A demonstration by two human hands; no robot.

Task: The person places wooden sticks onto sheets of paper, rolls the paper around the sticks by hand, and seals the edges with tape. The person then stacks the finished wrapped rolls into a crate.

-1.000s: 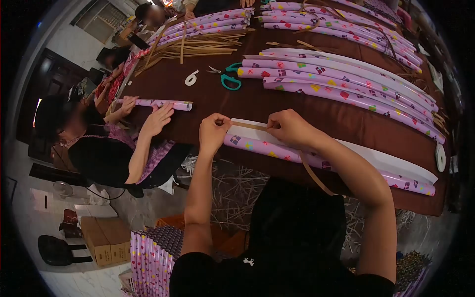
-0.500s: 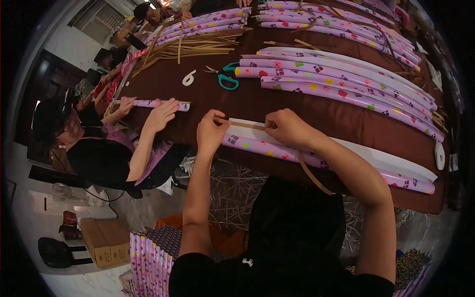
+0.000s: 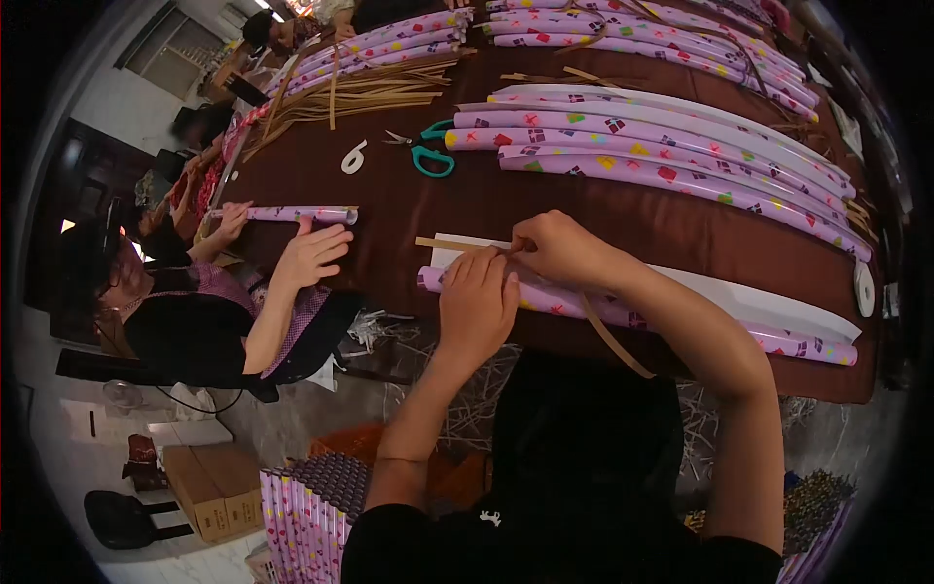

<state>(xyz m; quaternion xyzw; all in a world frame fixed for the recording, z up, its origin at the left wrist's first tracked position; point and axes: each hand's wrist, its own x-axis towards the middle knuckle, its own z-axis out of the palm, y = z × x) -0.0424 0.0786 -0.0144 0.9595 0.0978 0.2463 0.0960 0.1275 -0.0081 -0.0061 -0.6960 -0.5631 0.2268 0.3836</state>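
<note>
A partly rolled sheet of lilac gift-wrapping paper (image 3: 584, 300) lies before me near the table edge, its white underside (image 3: 769, 310) showing along the far side. A narrow tan strip (image 3: 457, 243) lies along the white part at the left end and sticks out past it. A loose length of tan strip also hangs over the near side of the roll. My left hand (image 3: 479, 304) rests on the roll, its fingers stretched out flat beside the right fingertips. My right hand (image 3: 562, 245) is closed, its fingertips pinched at the tan strip.
Teal-handled scissors (image 3: 430, 156) and a white tape roll (image 3: 354, 158) lie beyond my hands. Several lilac rolls (image 3: 662, 165) and a heap of tan strips (image 3: 365, 92) lie farther back. At left, a co-worker's hand (image 3: 309, 255) touches another roll. A second white tape roll (image 3: 864, 289) is at right.
My left hand has left the roll's left end and moved right, next to my right hand, its fingers now laid flat. The strip's left end is now free. My right hand has barely moved.
</note>
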